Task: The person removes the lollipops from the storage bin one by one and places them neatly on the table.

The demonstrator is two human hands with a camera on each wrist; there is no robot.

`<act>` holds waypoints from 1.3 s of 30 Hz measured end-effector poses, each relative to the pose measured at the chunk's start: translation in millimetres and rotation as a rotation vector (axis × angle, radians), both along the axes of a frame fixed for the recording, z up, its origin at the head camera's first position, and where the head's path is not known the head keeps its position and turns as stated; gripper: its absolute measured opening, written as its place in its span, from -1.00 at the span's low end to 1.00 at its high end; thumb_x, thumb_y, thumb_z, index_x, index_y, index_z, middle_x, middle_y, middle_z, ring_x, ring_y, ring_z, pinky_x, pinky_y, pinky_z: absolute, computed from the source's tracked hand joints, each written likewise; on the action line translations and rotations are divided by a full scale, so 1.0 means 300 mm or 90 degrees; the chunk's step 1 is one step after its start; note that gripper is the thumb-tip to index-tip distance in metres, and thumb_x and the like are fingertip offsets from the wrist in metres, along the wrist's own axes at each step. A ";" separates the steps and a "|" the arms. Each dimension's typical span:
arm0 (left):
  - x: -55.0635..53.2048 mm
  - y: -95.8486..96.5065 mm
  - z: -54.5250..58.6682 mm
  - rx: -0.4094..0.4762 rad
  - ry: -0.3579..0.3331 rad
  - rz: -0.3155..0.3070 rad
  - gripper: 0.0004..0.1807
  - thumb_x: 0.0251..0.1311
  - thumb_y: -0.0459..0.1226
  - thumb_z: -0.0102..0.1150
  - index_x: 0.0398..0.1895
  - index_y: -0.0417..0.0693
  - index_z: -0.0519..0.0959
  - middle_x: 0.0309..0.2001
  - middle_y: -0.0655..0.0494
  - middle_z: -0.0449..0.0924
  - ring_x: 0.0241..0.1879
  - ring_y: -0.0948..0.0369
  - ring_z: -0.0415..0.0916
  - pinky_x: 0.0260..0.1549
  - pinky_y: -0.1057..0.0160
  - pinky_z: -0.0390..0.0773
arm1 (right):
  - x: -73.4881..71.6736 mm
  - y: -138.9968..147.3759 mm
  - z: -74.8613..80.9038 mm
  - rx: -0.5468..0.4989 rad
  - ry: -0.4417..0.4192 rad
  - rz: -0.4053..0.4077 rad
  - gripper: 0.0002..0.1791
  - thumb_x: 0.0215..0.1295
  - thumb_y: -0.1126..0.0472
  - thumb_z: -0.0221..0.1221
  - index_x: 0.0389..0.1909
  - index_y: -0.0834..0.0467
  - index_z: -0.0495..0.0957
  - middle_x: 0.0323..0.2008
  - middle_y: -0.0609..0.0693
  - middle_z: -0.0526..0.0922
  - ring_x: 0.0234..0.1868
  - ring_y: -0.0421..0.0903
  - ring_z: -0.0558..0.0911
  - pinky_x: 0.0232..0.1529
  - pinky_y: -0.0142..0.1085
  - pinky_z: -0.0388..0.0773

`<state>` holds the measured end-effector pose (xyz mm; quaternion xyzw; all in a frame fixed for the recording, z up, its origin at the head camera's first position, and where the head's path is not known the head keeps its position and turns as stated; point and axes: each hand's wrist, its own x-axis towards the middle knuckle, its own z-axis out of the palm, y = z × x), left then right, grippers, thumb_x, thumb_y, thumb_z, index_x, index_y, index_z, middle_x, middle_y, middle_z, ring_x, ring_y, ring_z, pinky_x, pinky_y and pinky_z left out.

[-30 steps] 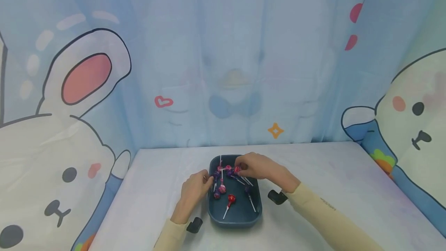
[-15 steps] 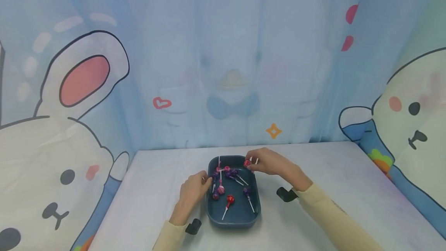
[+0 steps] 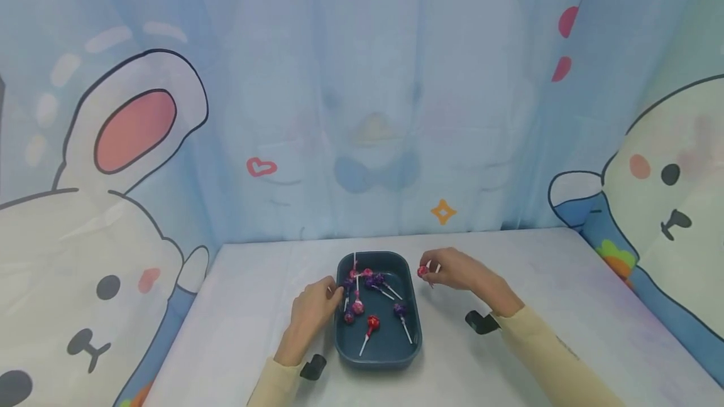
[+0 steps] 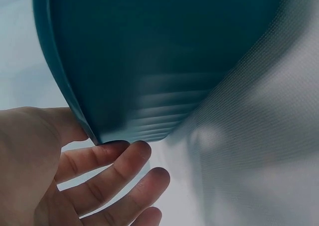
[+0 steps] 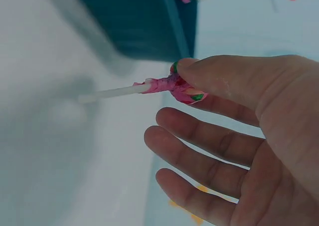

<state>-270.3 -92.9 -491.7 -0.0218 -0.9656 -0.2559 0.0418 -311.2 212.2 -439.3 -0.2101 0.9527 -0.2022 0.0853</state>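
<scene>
A dark teal plastic bin [image 3: 378,362] stands on the table with several wrapped lollipops inside. Among these are a red lollipop [image 3: 372,324] near the front and a purple lollipop [image 3: 400,311] by the right wall. My left hand [image 3: 314,308] pinches the bin's left rim between thumb and fingers; the left wrist view shows the bin wall [image 4: 149,61] from outside. Just right of the bin, above the table, my right hand [image 3: 455,269] pinches a pink-red lollipop [image 5: 188,93] by its candy head. Its white stick points away from the palm, and the other fingers are spread loosely.
A white cloth-covered table [image 3: 554,294] extends on both sides of the bin. Behind it hangs a light blue curtain [image 3: 373,80] printed with cartoon animals. One lollipop stick [image 3: 355,260] leans against the bin's back left rim.
My right hand has lifted the pink-red lollipop from the bin's back right and carried it rightward past the rim. The left hand has stayed on the left rim.
</scene>
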 end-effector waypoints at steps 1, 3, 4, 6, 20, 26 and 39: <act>0.000 -0.001 -0.001 -0.002 0.001 -0.001 -0.78 0.17 -0.01 0.08 -0.43 0.08 0.49 -0.61 0.23 0.44 -0.63 0.26 0.33 -0.63 0.27 0.26 | 0.001 0.007 -0.014 0.005 -0.007 -0.006 -0.80 0.12 0.13 0.26 -0.22 0.03 0.56 -0.44 -0.15 0.59 -0.42 -0.23 0.51 -0.32 -0.31 0.49; 0.001 -0.001 -0.005 -0.004 0.001 -0.002 -0.78 0.17 -0.01 0.08 -0.43 0.08 0.48 -0.61 0.23 0.44 -0.63 0.26 0.33 -0.63 0.27 0.26 | 0.002 0.019 -0.044 0.021 -0.016 -0.015 -0.80 0.11 0.15 0.26 -0.22 0.06 0.56 -0.41 -0.12 0.60 -0.42 -0.22 0.51 -0.31 -0.29 0.51; 0.001 -0.001 -0.006 -0.003 0.000 -0.004 -0.79 0.17 -0.01 0.08 -0.42 0.08 0.48 -0.61 0.22 0.44 -0.63 0.26 0.33 -0.63 0.27 0.26 | 0.003 0.024 -0.058 0.033 -0.020 -0.025 -0.80 0.11 0.16 0.26 -0.23 0.06 0.56 -0.40 -0.11 0.60 -0.41 -0.21 0.51 -0.30 -0.27 0.51; 0.002 -0.001 -0.008 0.001 0.001 -0.006 -0.79 0.17 -0.02 0.08 -0.42 0.07 0.48 -0.60 0.22 0.44 -0.63 0.25 0.33 -0.63 0.27 0.26 | 0.005 0.031 -0.081 0.059 -0.020 -0.044 -0.81 0.10 0.17 0.27 -0.25 0.07 0.57 -0.39 -0.09 0.60 -0.39 -0.19 0.51 -0.27 -0.25 0.51; 0.008 -0.005 0.004 0.001 0.036 -0.010 -0.78 0.17 -0.03 0.08 -0.48 0.07 0.47 -0.65 0.25 0.42 -0.68 0.28 0.29 -0.68 0.28 0.24 | -0.005 0.044 -0.143 0.093 -0.055 -0.105 -0.79 0.07 0.16 0.29 -0.26 0.10 0.58 -0.42 -0.07 0.55 -0.39 -0.13 0.47 -0.28 -0.23 0.51; 0.009 -0.009 0.004 0.003 0.038 -0.015 -0.78 0.19 -0.03 0.06 -0.47 0.07 0.47 -0.66 0.25 0.41 -0.68 0.28 0.29 -0.68 0.29 0.24 | -0.002 0.041 -0.142 0.090 -0.060 -0.105 -0.81 0.06 0.18 0.28 -0.27 0.10 0.59 -0.43 -0.07 0.55 -0.40 -0.13 0.47 -0.29 -0.23 0.49; 0.000 0.000 0.005 0.004 0.011 -0.006 -0.79 0.19 -0.03 0.07 -0.45 0.07 0.48 -0.64 0.23 0.42 -0.66 0.27 0.32 -0.67 0.29 0.26 | -0.022 0.043 -0.137 0.083 -0.092 -0.124 -0.56 0.08 0.10 0.28 -0.01 0.17 0.47 -0.14 0.08 0.59 -0.19 -0.06 0.55 -0.11 -0.10 0.51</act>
